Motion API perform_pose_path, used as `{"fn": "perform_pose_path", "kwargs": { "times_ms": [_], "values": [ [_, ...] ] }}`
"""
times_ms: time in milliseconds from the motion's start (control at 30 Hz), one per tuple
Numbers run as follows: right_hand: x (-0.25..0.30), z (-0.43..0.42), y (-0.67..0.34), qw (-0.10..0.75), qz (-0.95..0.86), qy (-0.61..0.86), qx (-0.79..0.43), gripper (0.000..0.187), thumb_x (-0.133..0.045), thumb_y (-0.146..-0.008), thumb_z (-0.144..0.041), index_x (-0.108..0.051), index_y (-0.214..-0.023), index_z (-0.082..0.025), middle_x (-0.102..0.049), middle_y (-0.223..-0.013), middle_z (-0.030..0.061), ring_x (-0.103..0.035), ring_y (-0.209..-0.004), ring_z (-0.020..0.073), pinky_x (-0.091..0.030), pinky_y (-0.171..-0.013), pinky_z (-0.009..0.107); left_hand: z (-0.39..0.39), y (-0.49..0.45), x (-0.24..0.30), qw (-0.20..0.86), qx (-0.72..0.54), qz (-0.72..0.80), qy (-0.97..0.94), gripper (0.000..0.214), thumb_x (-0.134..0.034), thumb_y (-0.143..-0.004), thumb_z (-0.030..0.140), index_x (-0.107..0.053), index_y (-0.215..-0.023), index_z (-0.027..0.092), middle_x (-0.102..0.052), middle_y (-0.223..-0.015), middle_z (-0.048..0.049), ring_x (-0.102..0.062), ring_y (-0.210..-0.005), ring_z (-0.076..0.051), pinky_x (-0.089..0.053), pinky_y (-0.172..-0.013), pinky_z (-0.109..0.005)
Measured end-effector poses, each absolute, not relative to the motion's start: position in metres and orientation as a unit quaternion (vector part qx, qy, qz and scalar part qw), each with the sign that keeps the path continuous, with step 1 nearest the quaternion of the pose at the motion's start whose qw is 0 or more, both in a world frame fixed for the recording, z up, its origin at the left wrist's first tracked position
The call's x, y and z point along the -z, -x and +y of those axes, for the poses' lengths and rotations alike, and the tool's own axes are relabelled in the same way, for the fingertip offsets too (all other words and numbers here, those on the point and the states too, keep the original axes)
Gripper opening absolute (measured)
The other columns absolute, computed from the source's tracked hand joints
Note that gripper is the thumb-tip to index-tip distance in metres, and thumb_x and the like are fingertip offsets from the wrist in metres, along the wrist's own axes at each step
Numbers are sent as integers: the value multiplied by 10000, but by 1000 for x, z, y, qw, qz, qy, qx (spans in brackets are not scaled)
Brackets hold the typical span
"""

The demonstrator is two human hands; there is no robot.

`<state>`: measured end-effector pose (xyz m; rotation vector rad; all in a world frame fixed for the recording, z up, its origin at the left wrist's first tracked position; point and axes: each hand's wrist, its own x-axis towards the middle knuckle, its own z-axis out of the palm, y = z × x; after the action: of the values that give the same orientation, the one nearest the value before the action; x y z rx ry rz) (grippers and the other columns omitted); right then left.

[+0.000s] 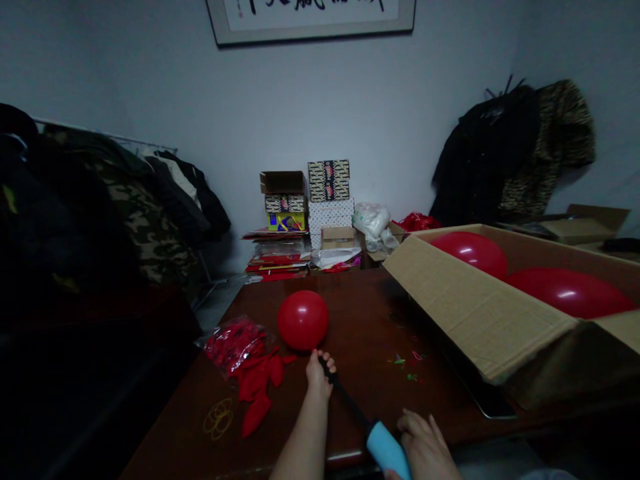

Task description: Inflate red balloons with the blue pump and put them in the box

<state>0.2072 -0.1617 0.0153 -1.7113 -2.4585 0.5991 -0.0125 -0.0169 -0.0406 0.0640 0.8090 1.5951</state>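
Observation:
A partly inflated red balloon (303, 319) sits on the dark wooden table (360, 320). My left hand (319, 373) is closed around the balloon's neck where it meets the black nozzle of a hand pump. The pump's light blue body (387, 452) lies toward me, and my right hand (425, 448) is wrapped around its near end. Left of my arm lie several flat red balloons (257, 387) beside a clear bag (233, 341) with more of them.
An open cardboard box (480, 313) at the right holds two inflated red balloons (570, 292). Yellow rubber bands (219, 419) lie at the near left, small coloured bits (407, 363) mid-table. Stacked boxes (327, 200) and papers stand at the far edge. Coats hang left and right.

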Motion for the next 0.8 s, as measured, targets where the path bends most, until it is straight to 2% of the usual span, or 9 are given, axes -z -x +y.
{"fn": "perform_pose_path", "kwargs": {
  "times_ms": [167, 433, 633, 800],
  "values": [
    [-28, -155, -184, 65, -797, 572, -181, 491, -476, -723, -467, -610, -1043, -118, -509, -1208, 159, -337, -1222, 312, -68, -1058, 477, -19, 14, 41, 634, -690, 348, -29, 188, -432, -842, 264, -361, -683, 191, -359, -541, 49, -333, -376, -51, -189, -344, -155],
    [-31, -123, -130, 119, -782, 598, -126, 420, -474, -711, -396, -629, -988, -121, -559, -1091, 125, -420, -1123, 279, -112, -1051, 436, -22, 15, 45, 646, -688, 329, -45, 183, -455, -833, 280, -369, -699, 191, -367, -547, 50, -322, -378, -49, -205, -353, -158],
    [-15, -110, -113, 126, -775, 610, -105, 446, -442, -744, -419, -622, -1017, -116, -559, -1112, 134, -403, -1149, 282, -101, -1049, 445, -22, 17, 44, 664, -663, 340, -63, 216, -449, -837, 327, -358, -691, 196, -371, -525, 52, -320, -367, -59, -209, -355, -173],
    [-5, -113, -120, 114, -783, 605, -90, 437, -435, -758, -462, -665, -935, -136, -542, -1172, 141, -298, -1247, 306, -46, -1052, 481, -22, 14, 45, 661, -668, 336, -67, 220, -475, -821, 338, -364, -693, 197, -378, -521, 54, -329, -369, -62, -229, -370, -181]
  ]
}}
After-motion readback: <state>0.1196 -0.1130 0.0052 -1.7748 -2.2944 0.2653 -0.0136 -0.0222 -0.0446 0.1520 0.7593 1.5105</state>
